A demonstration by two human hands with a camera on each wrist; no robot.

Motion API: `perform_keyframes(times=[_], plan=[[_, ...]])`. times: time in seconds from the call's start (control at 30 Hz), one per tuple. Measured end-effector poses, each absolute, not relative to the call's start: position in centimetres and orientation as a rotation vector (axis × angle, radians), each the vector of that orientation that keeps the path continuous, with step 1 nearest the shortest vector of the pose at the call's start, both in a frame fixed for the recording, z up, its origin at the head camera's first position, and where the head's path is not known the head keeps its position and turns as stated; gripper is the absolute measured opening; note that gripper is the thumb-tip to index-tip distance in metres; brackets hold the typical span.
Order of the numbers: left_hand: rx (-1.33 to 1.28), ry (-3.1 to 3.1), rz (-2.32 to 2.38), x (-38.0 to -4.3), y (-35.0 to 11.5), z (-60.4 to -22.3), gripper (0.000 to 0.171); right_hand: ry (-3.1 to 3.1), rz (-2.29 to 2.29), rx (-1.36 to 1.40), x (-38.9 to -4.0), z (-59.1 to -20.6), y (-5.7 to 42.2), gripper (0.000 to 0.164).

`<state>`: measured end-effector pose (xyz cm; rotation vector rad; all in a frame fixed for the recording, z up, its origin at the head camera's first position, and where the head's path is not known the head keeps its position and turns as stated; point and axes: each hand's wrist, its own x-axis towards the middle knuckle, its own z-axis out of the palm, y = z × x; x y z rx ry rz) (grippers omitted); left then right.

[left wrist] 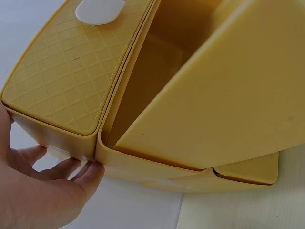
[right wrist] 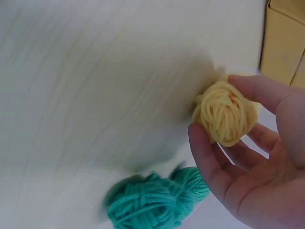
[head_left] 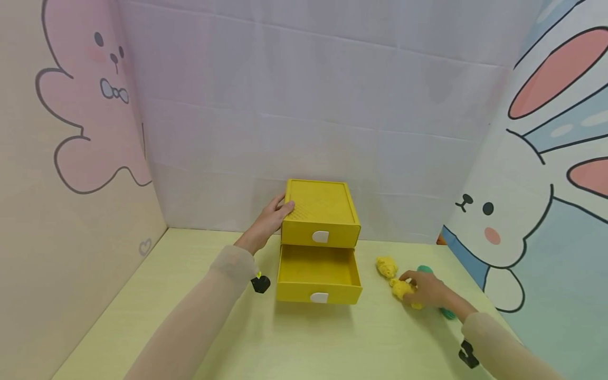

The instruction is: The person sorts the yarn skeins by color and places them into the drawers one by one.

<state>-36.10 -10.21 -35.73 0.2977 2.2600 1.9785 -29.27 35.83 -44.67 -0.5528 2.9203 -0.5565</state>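
Observation:
A yellow drawer cabinet (head_left: 323, 200) stands on the table. Its top drawer (head_left: 296, 234) is closed, and the drawer below (head_left: 294, 292) is pulled out; what shows of its inside is bare. My left hand (head_left: 267, 221) holds the cabinet at its upper left edge, thumb on top and fingers along the side (left wrist: 52, 129). To the right of the cabinet, my right hand (head_left: 429, 289) grips a ball of yellow yarn (right wrist: 224, 114) between thumb and fingers. Another yellow yarn ball (head_left: 387, 266) lies just behind it. Teal yarn (right wrist: 147, 202) lies beside the hand, partly hidden in the head view.
A white cloth (head_left: 323, 105) hangs behind the table (head_left: 228, 343). Side panels with a pink cartoon figure (head_left: 90, 121) and a white rabbit (head_left: 513, 227) border the table left and right. The right panel stands close to the teal yarn.

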Motion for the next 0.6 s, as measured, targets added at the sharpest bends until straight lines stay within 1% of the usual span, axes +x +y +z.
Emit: perform_keyframes(times=[0.17,0.37,0.6], plan=[[0.299,2.257,1.972,-36.2,-10.2,-35.9,0.073,2.88,-0.577,-0.68,-28.3,-43.5,34.7,0.046],[0.286,2.25,1.971,-36.3,-10.3,-36.0,0.073,2.853,-0.622,-0.74,-27.1,-40.1,32.3,0.049],[0.294,2.246,1.976,-36.3,-10.3,-35.9,0.073,2.877,-0.68,-0.961,-26.1,-36.4,29.1,0.047]])
